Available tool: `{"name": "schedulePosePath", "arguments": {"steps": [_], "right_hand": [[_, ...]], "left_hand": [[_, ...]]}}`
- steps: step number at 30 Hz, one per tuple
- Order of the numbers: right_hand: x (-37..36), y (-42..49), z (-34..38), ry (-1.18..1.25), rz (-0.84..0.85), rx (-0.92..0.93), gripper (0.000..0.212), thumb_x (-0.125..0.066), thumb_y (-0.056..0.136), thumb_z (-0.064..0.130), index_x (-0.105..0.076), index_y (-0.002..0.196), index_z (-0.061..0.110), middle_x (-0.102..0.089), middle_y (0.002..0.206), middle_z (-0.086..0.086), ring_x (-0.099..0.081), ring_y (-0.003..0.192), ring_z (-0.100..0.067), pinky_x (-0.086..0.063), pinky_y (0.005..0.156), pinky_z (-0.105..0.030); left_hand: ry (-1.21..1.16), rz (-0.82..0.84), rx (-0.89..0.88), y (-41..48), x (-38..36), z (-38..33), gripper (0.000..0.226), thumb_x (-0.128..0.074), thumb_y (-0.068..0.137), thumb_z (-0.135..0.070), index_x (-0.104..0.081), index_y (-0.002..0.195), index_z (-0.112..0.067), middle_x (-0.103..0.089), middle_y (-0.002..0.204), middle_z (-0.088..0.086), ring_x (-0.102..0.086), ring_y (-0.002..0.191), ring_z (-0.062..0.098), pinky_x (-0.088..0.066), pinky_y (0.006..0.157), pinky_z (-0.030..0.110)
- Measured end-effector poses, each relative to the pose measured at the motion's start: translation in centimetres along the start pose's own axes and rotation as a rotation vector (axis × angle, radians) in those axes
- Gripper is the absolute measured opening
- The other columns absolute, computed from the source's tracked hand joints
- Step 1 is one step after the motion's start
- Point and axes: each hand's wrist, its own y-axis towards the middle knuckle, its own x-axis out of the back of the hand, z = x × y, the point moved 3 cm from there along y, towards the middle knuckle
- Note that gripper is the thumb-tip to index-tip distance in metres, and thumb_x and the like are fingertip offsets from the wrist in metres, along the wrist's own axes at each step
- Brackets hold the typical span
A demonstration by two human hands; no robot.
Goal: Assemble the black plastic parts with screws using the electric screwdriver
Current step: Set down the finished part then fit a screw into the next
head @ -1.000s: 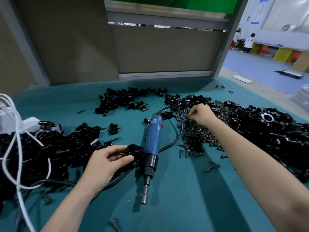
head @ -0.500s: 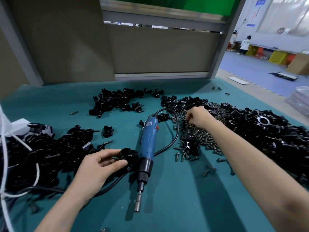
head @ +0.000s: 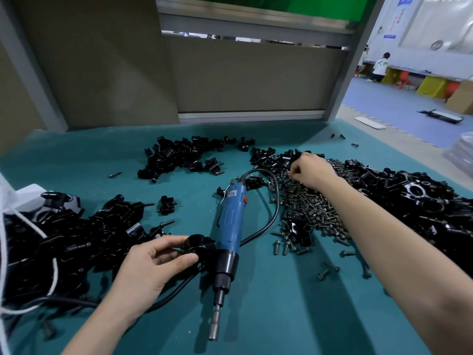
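The worktop is covered in smooth teal matting. Nearest, the left hand pinches a rounded, glossy black plastic part between thumb and fingers. Touching that part on its right lies the electric screwdriver, with a blue barrel, a ribbed black collar and a steel socket bit pointing toward the person. Its rubbery black cable loops toward the right hand. That hand's fingers curl down into a heap of dull metal screws; whether they grip one cannot be told. Angular black parts are piled left of the left hand, right of the right forearm and beyond both hands. Behind stands a matte tan panel. Far right of it is blue flooring.
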Motion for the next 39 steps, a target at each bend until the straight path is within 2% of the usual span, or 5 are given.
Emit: {"name": "schedulePosePath", "arguments": {"steps": [9, 18, 28, 33, 39], "right_hand": [[-0.7, 2.4, 1.5, -0.269, 0.218, 0.243, 0.023, -0.062, 0.09, 0.008, -0.071, 0.107, 0.02, -0.066, 0.115, -0.001, -0.059, 0.105, -0.02, -0.051, 0.089, -0.036], [-1.4, 2.1, 0.8, -0.41, 0.273, 0.393, 0.013, -0.06, 0.092, 0.018, -0.064, 0.105, 0.02, -0.05, 0.116, 0.002, -0.042, 0.11, -0.019, -0.045, 0.094, -0.039], [4.4, -2.8, 4.6, 0.341, -0.1, 0.24, 0.013, -0.064, 0.091, 0.014, -0.069, 0.103, 0.012, -0.07, 0.096, -0.003, -0.058, 0.078, -0.005, -0.041, 0.076, -0.015], [7.8, -10.1, 13.8, 0.492, 0.075, 0.565, 0.01, -0.068, 0.087, 0.017, -0.073, 0.095, 0.018, -0.06, 0.079, 0.023, -0.056, 0.071, 0.013, -0.039, 0.069, -0.002], [6.3, -13.2, 19.6, 0.427, 0.224, 0.7, 0.016, -0.067, 0.089, 0.024, -0.076, 0.099, 0.016, -0.072, 0.094, 0.008, -0.056, 0.079, 0.003, -0.04, 0.078, -0.007]], "left_hand": [[-0.017, 0.023, 0.002, 0.1, 0.0, 0.2, 0.032, -0.078, 0.051, -0.026, -0.077, 0.079, -0.04, -0.076, 0.084, -0.01, -0.07, 0.076, 0.003, -0.049, 0.066, 0.007], [-0.007, 0.019, 0.017, 0.0, 0.0, 0.0, 0.032, -0.078, 0.053, -0.024, -0.077, 0.08, -0.041, -0.076, 0.085, -0.01, -0.07, 0.076, 0.002, -0.049, 0.064, 0.006], [-0.001, 0.036, 0.049, -0.2, -0.3, -0.4, 0.029, -0.077, 0.071, 0.005, -0.075, 0.085, -0.02, -0.076, 0.084, -0.005, -0.07, 0.074, 0.003, -0.05, 0.065, 0.009], [0.039, 0.024, 0.022, -0.4, -0.4, -0.5, 0.028, -0.08, 0.069, 0.0, -0.076, 0.077, -0.026, -0.075, 0.078, -0.011, -0.066, 0.069, -0.003, -0.049, 0.064, 0.008], [0.179, -0.017, -0.061, -0.5, -0.4, -0.6, 0.032, -0.086, 0.066, -0.012, -0.073, 0.067, -0.042, -0.071, 0.069, -0.014, -0.061, 0.06, -0.003, -0.046, 0.062, 0.008]]}}
